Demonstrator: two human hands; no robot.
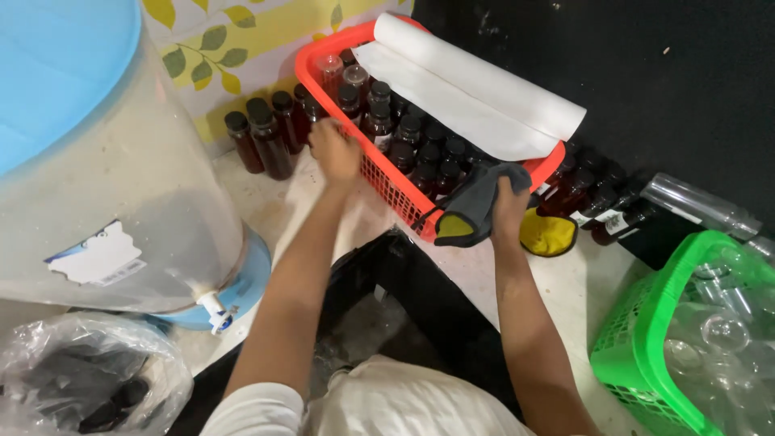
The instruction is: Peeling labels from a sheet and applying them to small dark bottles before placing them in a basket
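Left hand (335, 152) clenched on red basket (387, 179) rim; basket's long axis runs 10–4 o'clock. Right hand (508, 208) grasping grey cloth (476, 206).

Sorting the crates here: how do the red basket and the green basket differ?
The red basket holds dark capped bottles with a white paper roll across it; the green basket holds clear empty bottles. The left hand touches the red one; nothing touches the green. Both are perforated plastic.
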